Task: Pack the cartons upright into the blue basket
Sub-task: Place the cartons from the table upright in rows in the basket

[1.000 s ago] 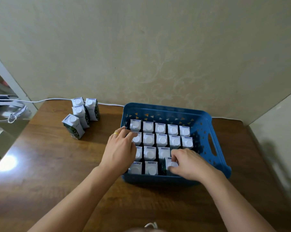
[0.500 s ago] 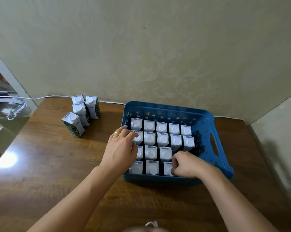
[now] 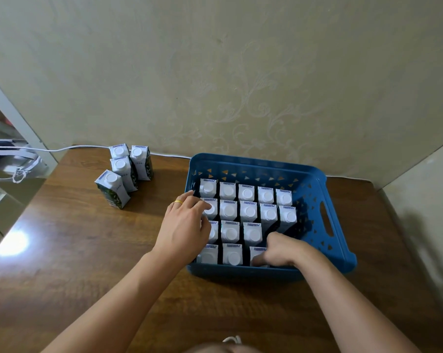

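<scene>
The blue basket stands on the brown table and holds several upright white-capped cartons in rows. My right hand is inside the basket at the near row, its fingers curled round the third carton there, which stands upright. My left hand lies over the basket's left side, fingers spread on the tops of the left-column cartons. Several more cartons stand in a cluster on the table to the left of the basket.
A white cable runs along the table's back edge by the patterned wall. A grey object with cords sits off the table's left end. A pale wall borders the table's right side.
My right hand has lowered the carton into the near row until it stands upright beside its neighbours. My left hand has stayed on the left-column cartons.
</scene>
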